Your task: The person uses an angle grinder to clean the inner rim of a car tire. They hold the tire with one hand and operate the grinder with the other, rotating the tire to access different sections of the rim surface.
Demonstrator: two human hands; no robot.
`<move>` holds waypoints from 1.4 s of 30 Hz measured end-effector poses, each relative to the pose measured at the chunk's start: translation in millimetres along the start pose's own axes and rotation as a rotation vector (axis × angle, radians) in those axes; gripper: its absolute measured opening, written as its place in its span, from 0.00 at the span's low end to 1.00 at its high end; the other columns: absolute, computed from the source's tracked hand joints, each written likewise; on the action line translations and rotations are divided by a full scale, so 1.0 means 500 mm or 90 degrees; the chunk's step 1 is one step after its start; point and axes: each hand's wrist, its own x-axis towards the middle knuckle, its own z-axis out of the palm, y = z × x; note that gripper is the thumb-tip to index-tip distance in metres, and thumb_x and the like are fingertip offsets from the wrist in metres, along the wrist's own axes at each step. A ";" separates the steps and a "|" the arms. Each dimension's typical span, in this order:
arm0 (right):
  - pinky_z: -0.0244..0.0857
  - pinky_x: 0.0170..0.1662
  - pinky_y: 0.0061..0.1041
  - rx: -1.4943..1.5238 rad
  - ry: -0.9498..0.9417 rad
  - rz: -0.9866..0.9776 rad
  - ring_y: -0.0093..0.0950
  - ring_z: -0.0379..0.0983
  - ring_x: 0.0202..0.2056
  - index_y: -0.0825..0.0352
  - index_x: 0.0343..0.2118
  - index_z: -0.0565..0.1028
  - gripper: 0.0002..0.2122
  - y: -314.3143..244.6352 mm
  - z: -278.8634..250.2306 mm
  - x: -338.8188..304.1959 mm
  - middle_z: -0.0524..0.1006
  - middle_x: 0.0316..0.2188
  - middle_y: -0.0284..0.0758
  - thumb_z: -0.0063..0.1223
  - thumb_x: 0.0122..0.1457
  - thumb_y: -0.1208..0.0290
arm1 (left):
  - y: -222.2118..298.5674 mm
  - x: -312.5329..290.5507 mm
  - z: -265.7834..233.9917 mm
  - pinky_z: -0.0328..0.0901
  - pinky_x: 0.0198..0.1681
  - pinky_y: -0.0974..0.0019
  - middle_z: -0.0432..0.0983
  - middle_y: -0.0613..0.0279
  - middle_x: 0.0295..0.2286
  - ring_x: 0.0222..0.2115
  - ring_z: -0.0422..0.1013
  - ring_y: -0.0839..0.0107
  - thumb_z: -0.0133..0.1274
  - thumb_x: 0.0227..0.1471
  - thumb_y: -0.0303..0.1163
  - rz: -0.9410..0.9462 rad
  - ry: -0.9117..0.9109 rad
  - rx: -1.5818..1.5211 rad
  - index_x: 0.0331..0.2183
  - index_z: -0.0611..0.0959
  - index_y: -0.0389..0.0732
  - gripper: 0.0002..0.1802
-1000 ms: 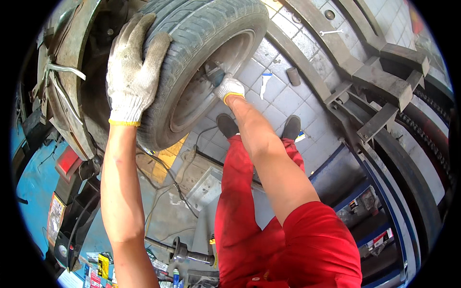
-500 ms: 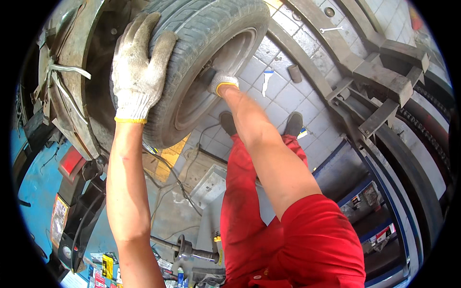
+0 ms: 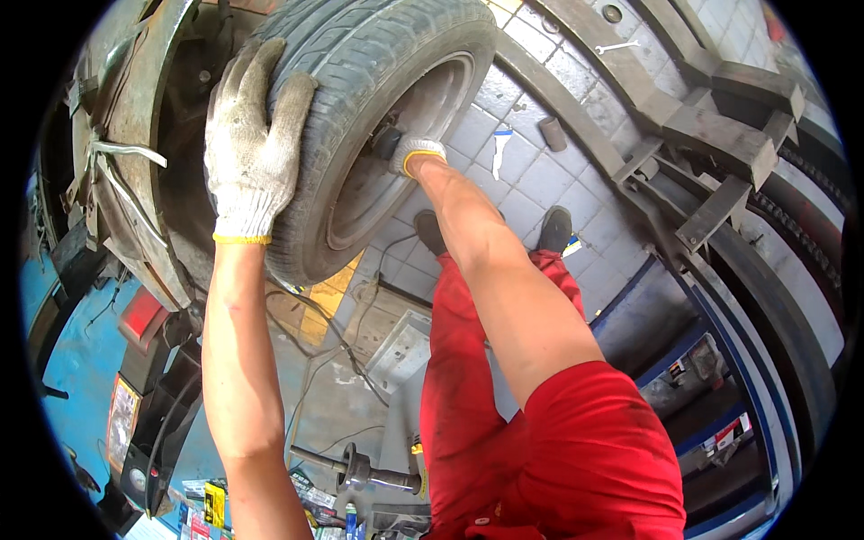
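Note:
A car wheel (image 3: 454,85) with a worn black tyre (image 3: 306,211) stands tilted at the upper left. My left hand (image 3: 250,148), in a dirty white knit glove with a yellow cuff, lies on the tread with its fingers spread. At the middle of the dusty grey rim is my right hand (image 3: 417,155), gloved alike. It looks rounded into a fist beside a dark, rounded part (image 3: 387,142) near the hub. Its fingers point away into the wheel and are mostly hidden, so what they grip cannot be made out.
Left of the tyre is a metal fender (image 3: 162,99) with a bent strip. Steel beams (image 3: 666,117) run along the right, with a wrench (image 3: 618,47) and a metal cylinder (image 3: 553,134) nearby. Cables (image 3: 337,333) and a shock absorber (image 3: 382,477) lie below. A blue shelf (image 3: 666,360) is lower right.
The wheel and both hands appear slightly further left, while things at the lower left have shifted right, as the view turned a little. Both hands keep their places on the wheel.

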 end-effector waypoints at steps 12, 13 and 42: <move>0.70 0.63 0.37 0.039 -0.111 0.023 0.39 0.77 0.61 0.61 0.65 0.75 0.30 -0.018 0.006 -0.038 0.80 0.61 0.39 0.60 0.62 0.53 | -0.028 -0.016 0.007 0.61 0.67 0.51 0.76 0.41 0.59 0.61 0.70 0.45 0.58 0.63 0.46 0.000 0.021 -0.035 0.58 0.82 0.37 0.29; 0.70 0.63 0.36 0.029 -0.107 0.008 0.38 0.77 0.62 0.61 0.66 0.75 0.29 -0.032 0.004 -0.058 0.79 0.62 0.39 0.57 0.64 0.53 | -0.038 -0.029 -0.001 0.61 0.67 0.51 0.76 0.41 0.59 0.61 0.70 0.45 0.58 0.63 0.46 -0.014 0.020 -0.031 0.58 0.82 0.37 0.29; 0.66 0.68 0.35 0.113 -0.151 -0.017 0.37 0.69 0.68 0.60 0.72 0.66 0.36 0.005 0.124 0.000 0.68 0.71 0.42 0.58 0.62 0.53 | -0.003 -0.001 0.022 0.59 0.69 0.54 0.74 0.43 0.61 0.62 0.69 0.49 0.55 0.67 0.36 -0.013 -0.023 -0.100 0.60 0.79 0.32 0.26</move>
